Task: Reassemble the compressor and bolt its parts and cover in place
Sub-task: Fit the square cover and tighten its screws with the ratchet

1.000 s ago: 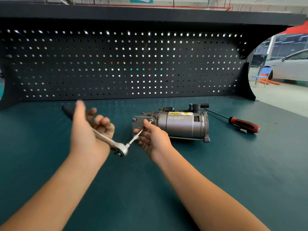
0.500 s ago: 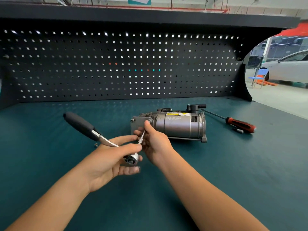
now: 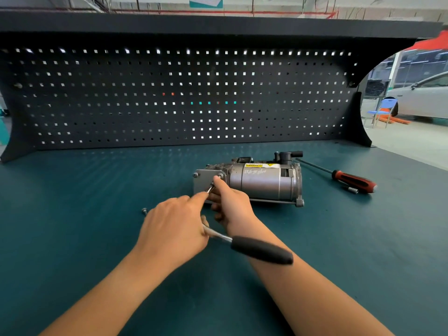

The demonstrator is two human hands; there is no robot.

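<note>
Grey metal compressor [image 3: 261, 181] lies on its side on the teal bench [image 3: 97, 190], just past my hands. My left hand [image 3: 172, 231] grips the ratchet [image 3: 261, 249] by its head. My right hand [image 3: 232, 204] pinches its extension bar [image 3: 210, 188] at the cover plate [image 3: 202, 181].

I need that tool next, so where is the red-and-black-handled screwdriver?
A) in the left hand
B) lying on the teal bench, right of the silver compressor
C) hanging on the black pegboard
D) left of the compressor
B: the red-and-black-handled screwdriver lies flat on the teal bench top, to the right of the silver cylindrical compressor, untouched.
</note>
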